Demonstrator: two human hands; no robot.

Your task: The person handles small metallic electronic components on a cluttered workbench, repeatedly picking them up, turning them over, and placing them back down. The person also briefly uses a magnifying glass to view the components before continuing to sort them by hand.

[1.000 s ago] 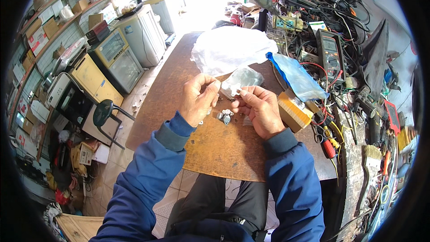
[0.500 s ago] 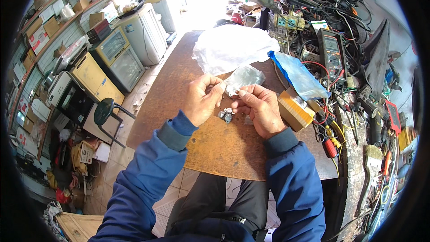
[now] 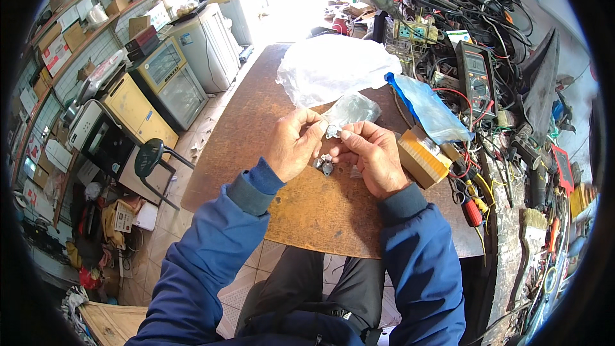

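**Small silvery part [image 3: 332, 131] raised above a worn brown table [image 3: 301, 218]**

Nearest, below the table's edge: dark trousers [image 3: 282, 282]. Then blue sleeves [image 3: 208, 253] with darker cuffs, reaching forward over the wood. In the right hand [image 3: 375, 157], thumb and forefinger pinching the part at its right side, other fingers curled beneath. In the left hand [image 3: 291, 144], thumb and forefinger brought close at its left edge; gripping or merely touching, impossible to tell. Bright and shiny, irregular in outline, tiny in the view; finer detail too small to read. Just below, lying on the wood between the hands: a small cluster of metal parts [image 3: 326, 166], silver and dark grey.

Brown tabletop, scuffed and stained, paler toward the near edge. Off to the right, an open yellow-and-brown carton [image 3: 421, 159]. Just beyond the hands, a clear plastic bag [image 3: 352, 110]; to its right, a blue-edged clear bag [image 3: 430, 112]; farther back, a crumpled white plastic sheet [image 3: 336, 67].

Farther right, a multimeter [image 3: 475, 80] beside heaped cables [image 3: 467, 9]. Across the tiled floor to the left, a dark stool [image 3: 151, 156], refrigerators [image 3: 202, 45] and loaded shelves [image 3: 83, 35].
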